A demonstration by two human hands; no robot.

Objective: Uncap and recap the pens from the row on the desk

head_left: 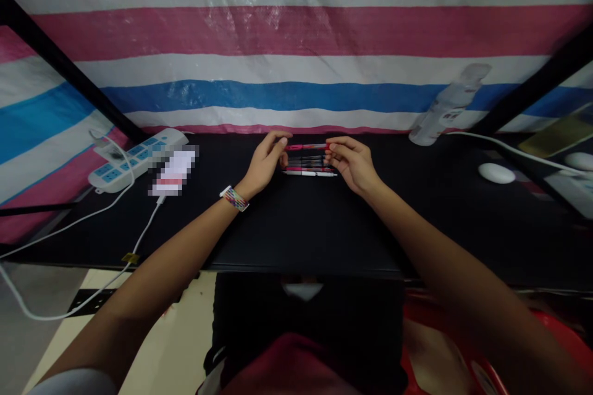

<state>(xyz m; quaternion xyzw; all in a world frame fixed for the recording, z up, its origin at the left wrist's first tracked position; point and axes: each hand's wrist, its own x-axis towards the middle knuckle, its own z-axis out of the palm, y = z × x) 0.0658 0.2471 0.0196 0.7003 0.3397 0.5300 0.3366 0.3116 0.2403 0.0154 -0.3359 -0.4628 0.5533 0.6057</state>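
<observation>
This looks like a small personal desk nook, in a dormitory or a home, though which of the two cannot be told. Woven plastic sheeting in red, white and blue stripes walls it in behind dark slanting frame bars. The narrow black desktop carries everyday study clutter: a row of pens, a white power strip with a charger plugged in, a clear plastic bottle and a white computer mouse.
</observation>
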